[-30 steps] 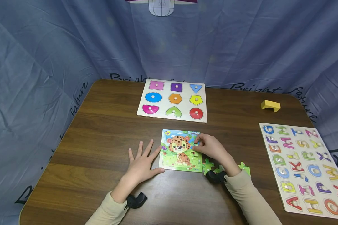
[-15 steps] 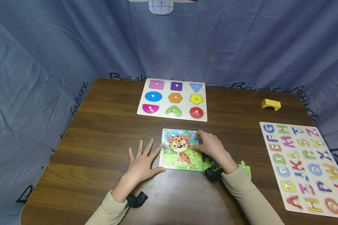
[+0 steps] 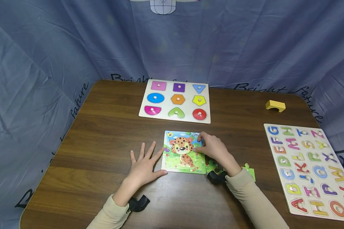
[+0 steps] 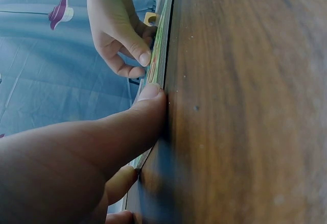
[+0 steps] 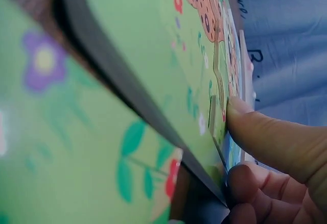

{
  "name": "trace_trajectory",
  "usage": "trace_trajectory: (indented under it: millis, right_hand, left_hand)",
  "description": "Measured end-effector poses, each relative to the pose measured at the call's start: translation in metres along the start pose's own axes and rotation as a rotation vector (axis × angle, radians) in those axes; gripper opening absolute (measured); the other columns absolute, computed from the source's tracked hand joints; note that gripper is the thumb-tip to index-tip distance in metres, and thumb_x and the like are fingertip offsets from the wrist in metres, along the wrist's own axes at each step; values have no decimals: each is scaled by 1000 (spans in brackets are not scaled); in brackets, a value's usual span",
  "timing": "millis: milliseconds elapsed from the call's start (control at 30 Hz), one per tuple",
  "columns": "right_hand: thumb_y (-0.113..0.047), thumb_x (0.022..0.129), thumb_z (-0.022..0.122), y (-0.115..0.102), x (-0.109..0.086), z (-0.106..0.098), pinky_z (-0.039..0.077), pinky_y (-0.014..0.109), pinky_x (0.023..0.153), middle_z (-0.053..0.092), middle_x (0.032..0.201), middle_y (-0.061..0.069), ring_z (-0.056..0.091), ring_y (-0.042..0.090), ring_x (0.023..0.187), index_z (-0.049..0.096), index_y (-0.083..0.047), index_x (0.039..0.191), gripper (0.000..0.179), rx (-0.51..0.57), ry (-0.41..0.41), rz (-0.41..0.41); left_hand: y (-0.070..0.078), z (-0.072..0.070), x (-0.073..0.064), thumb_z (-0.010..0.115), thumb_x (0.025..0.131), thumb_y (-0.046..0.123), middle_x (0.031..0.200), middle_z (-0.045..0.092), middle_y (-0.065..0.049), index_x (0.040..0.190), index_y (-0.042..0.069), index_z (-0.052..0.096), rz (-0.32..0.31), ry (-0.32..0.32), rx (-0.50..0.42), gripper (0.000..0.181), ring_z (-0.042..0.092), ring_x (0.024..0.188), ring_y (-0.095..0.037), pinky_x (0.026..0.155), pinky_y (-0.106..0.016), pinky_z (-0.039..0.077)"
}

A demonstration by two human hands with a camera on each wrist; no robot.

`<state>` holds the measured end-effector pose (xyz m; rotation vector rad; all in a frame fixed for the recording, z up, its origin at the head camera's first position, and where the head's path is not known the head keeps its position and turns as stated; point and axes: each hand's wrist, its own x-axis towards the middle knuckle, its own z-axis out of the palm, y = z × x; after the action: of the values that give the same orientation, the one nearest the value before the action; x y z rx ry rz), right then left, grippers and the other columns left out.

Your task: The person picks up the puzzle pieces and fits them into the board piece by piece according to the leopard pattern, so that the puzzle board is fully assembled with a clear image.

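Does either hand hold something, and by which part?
Left hand holds nothing. Right hand touches the leopard puzzle at upper right; whether it pinches anything cannot be told.

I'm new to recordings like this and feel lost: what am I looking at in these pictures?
There's no robot here, just a person's two bare hands at a brown table. The wide view comes from a camera worn on the head, looking forward and down; the two close, tilted views come from cameras on each wrist. The left hand lies with fingers spread at the left edge of a leopard puzzle. The right hand has its thumb and fingers at the puzzle's right side; whether they pinch a piece is hard to tell. Loose puzzle pieces lie nearby, partly hidden by the arm. Beyond is a shape board; farther right are an alphabet board and a yellow block.
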<state>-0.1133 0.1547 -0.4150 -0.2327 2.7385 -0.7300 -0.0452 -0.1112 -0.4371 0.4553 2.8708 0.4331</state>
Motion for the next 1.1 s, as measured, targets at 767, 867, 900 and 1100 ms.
trace_trajectory:
  millis: [767,867,900,1100]
  right_hand:
    - [-29,69,78,50,-60,-20,45,33,71,52,98,-1,48,15,84,58,-9,113,52,42,-190,-259]
    - [-27,67,80,51,-66,-18,45,33,73,50,103,1,47,16,87,56,-10,119,60,30,-201,-278]
    - [-26,66,81,51,-68,-17,45,33,74,50,104,1,47,16,88,56,-10,120,61,23,-196,-284]
    - [-19,63,83,51,-71,-11,44,31,75,48,104,0,45,15,89,57,-9,119,63,-5,-147,-303]
  left_hand:
    - [1,-1,0,57,74,64,150,14,-8,142,28,31,0,-6,-3,81,1,133,-42,91,-71,0]
    - [1,-2,0,57,74,64,150,14,-8,142,28,31,-2,-6,-2,81,1,133,-42,91,-71,0]
    - [1,-2,0,57,74,64,150,14,-8,142,28,31,-2,-5,-2,81,1,133,-42,91,-71,1]
    - [1,-2,0,58,73,64,150,15,-8,141,28,32,-2,-2,-1,81,2,133,-42,91,-71,1]
